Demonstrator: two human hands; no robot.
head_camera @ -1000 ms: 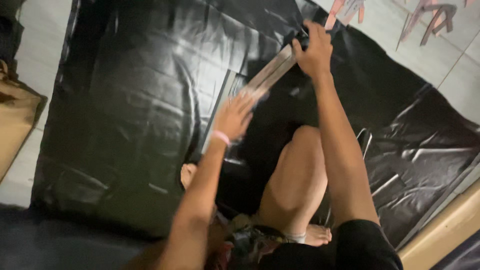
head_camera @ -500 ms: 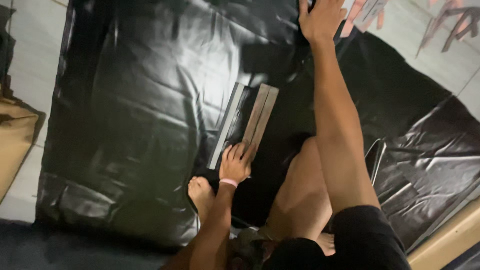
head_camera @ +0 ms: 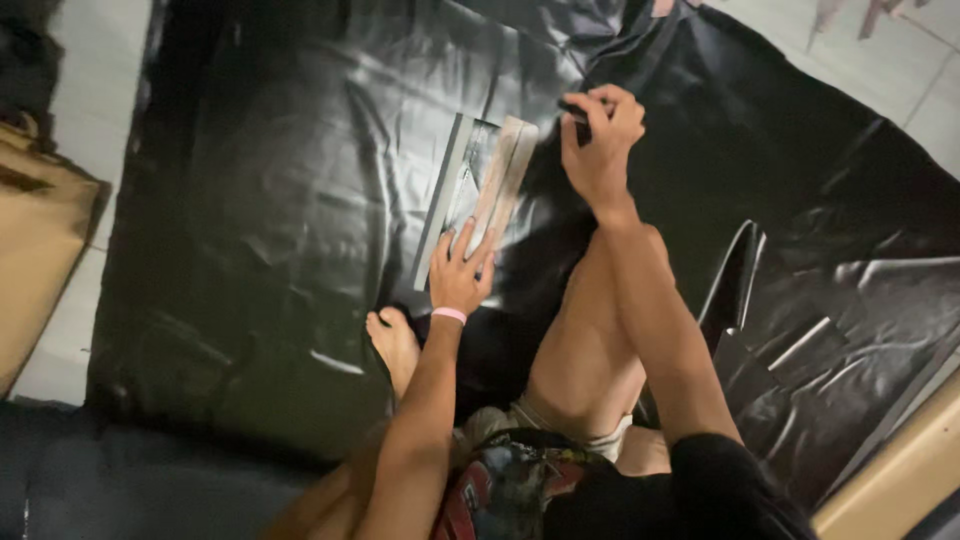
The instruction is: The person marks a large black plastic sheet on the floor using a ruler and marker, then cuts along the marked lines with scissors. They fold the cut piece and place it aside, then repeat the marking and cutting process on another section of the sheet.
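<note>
1. On the floor under my head camera, a glossy black plastic sheet (head_camera: pixel 250 200) lies spread wide, creased and catching the light, with pale floor tiles (head_camera: pixel 900 70) showing at the upper right
2. My left hand (head_camera: pixel 462 275) rests flat, fingers spread and open, pressing the near end of a long flat straightedge (head_camera: pixel 497 190) that lies on the sheet, running away from me just beside a second grey strip (head_camera: pixel 443 195)
3. My right hand (head_camera: pixel 600 145) is closed around a small dark tool (head_camera: pixel 577 113), held at the far end of the straightedge; its tip is too dark to make out
4. My bent knee (head_camera: pixel 590 330) sits between both arms, and my bare foot (head_camera: pixel 393 345) rests on the sheet near my left wrist
</note>
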